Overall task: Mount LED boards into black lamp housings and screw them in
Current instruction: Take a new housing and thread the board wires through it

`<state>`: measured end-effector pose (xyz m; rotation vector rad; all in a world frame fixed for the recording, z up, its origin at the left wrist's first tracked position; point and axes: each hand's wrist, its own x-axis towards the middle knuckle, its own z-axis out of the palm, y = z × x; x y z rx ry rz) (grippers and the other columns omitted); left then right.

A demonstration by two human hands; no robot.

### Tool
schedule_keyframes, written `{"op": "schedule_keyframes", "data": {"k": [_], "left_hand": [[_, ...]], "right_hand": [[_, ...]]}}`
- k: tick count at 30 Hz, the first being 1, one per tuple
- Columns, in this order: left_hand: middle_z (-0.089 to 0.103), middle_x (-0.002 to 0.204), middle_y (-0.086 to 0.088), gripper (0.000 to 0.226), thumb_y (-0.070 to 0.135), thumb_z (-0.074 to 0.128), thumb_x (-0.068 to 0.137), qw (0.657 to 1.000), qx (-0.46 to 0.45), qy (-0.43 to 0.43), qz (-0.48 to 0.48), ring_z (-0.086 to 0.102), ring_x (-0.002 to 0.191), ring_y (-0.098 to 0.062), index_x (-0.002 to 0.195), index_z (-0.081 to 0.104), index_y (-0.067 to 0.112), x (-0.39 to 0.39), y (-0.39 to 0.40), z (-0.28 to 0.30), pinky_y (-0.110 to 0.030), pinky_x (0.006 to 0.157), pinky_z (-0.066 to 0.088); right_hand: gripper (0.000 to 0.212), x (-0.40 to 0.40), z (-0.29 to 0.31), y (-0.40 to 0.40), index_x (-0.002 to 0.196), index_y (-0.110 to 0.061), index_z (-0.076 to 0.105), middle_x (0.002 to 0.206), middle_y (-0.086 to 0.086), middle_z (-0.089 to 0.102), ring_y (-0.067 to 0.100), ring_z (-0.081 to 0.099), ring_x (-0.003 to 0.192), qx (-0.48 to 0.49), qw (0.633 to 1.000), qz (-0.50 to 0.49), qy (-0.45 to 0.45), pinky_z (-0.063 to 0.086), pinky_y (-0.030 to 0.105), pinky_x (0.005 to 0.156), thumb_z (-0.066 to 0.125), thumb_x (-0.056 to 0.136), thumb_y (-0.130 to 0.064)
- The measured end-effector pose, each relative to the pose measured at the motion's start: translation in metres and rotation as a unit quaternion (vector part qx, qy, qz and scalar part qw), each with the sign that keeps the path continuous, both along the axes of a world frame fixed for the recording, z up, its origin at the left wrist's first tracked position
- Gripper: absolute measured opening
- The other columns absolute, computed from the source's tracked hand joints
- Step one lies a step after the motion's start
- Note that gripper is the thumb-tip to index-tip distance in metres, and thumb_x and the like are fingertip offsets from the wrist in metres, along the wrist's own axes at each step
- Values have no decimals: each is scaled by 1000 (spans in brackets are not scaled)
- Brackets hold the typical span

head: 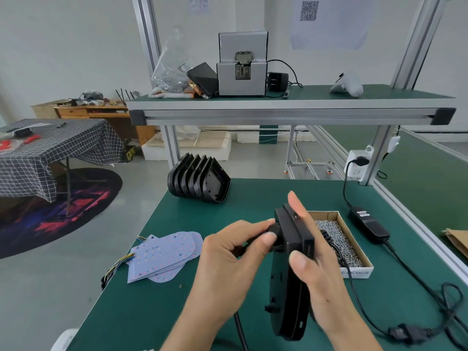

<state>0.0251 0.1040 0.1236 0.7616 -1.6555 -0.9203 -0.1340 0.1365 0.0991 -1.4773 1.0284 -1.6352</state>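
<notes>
Holding a black lamp housing (291,272) on edge above the green workbench (177,312), we kept our right hand (316,262) along its right side, the fingers nearly straight against the rim and the thumb (300,262) pressed on the near face. Our left hand (228,264) pinched a small black part (274,230) at the housing's upper left edge between thumb and forefinger; whether it was a plug or a cable end we could not tell. A black cable (240,330) ran down below the left wrist.

To the left on the bench lay a fanned pile of LED boards (164,254), pale, dotted with small red and yellow spots, with coloured wires (119,264) trailing off the bench edge. Farther back stood a row of more black housings (200,179), nested on edge. Just right of our hands sat an open cardboard box of screws (339,239), and beyond it a black power adapter (368,221) whose cord (345,183) ran up to a white socket strip (357,164) on the frame post.

On the upper shelf (291,102) stood a grey screw feeder machine (241,64), a bag of screws (169,72), a dark phone (202,78) and a white handheld controller (347,84).
</notes>
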Motion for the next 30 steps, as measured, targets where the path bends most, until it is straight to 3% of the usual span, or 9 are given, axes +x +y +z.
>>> {"op": "schedule_keyframes", "data": {"k": [2,7,11,15,20,22,24,26,30], "left_hand": [[75,88,14,22,44,63,99,999,30,10,-18,60,71,1,115,77,47,0,2,0,-10,67,46],[79,83,3,16,42,77,88,991,92,99,10,62,65,-1,98,84,33,-4,-1,1,-16,62,49],[77,79,2,26,49,75,84,987,103,120,2,56,61,-3,97,84,29,-6,3,-4,-18,58,46],[78,84,-1,32,52,75,80,984,124,126,-11,52,60,-8,96,84,25,-6,3,-5,-21,56,44],[77,98,-20,42,51,76,81,967,188,160,-55,55,66,-14,106,82,19,-5,5,-9,-22,52,43],[75,101,-25,44,53,77,80,964,202,161,-66,58,73,-17,109,82,20,-3,4,-11,-23,55,45],[78,100,-15,41,53,78,79,972,177,145,-47,64,78,-17,108,83,26,-2,3,-12,-22,63,50],[80,100,-5,33,48,79,80,981,139,129,-31,71,87,-15,107,83,30,-1,1,-10,-23,76,56],[78,95,1,23,39,80,83,997,36,51,-33,71,88,-14,106,82,37,9,-2,2,-24,83,55]], "right_hand": [[89,0,-1,-1,156,-48,39,146,0,62,18,58,136,2,1000,-4,-19,47,32,110,74,78,-74],[90,3,0,-2,156,-50,39,140,-5,65,19,59,135,-1,1000,-21,-6,49,38,110,72,76,-79],[91,8,1,2,155,-49,40,141,-5,64,14,61,132,0,1000,-29,-5,47,19,104,71,76,-80],[95,10,-1,7,155,-52,39,141,-2,63,17,62,129,-1,999,-31,9,47,20,102,71,72,-83],[87,11,-1,7,152,-56,41,136,13,56,23,66,114,-30,998,-41,45,54,24,94,75,72,-50],[88,13,1,8,151,-56,43,136,12,55,20,65,116,-32,997,-45,46,54,24,95,79,70,-56],[89,14,2,7,151,-53,44,138,14,56,13,65,119,-32,999,-40,18,51,16,94,79,70,-71],[84,13,4,5,150,-53,47,138,10,61,5,64,121,-24,999,-37,-10,48,11,96,78,73,-65],[90,7,9,5,151,-47,48,133,-20,69,-3,58,129,-6,1000,-12,-13,43,9,100,73,72,-81]]}}
